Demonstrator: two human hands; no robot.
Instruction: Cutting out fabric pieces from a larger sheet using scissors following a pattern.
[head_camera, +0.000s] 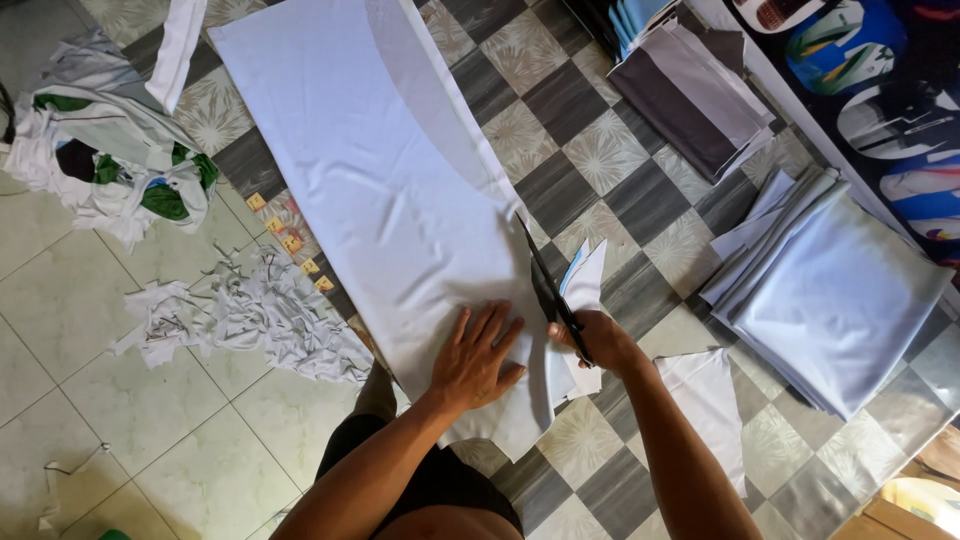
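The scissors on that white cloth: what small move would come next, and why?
Probably another snip forward along the cloth's right edge. The right hand holds the scissors with blades pointing up the long white cloth, most of whose edge ahead looks uncut. The left hand lies flat, pinning the cloth beside the blades, and a trimmed offcut curls away to their right.

- Cloth (380, 170): plain white, with a greyer band along its right side.
- Scissors (552, 290): black.
- Mat (600, 150): checkered, dark grey squares alternating with pale squares bearing a starburst flower pattern.
- Floor tiles (120, 420): pale greenish-cream, marbled.
- Scraps (250, 315): white and light grey.
- Heap of garments (110, 150): white, with green, black and grey patches.
- Tags (290, 240): yellow-orange.
- Folded stack (840, 300): pale bluish white.
- Pile (690, 95): dark grey and light grey.
- Shorts (430, 480): black.
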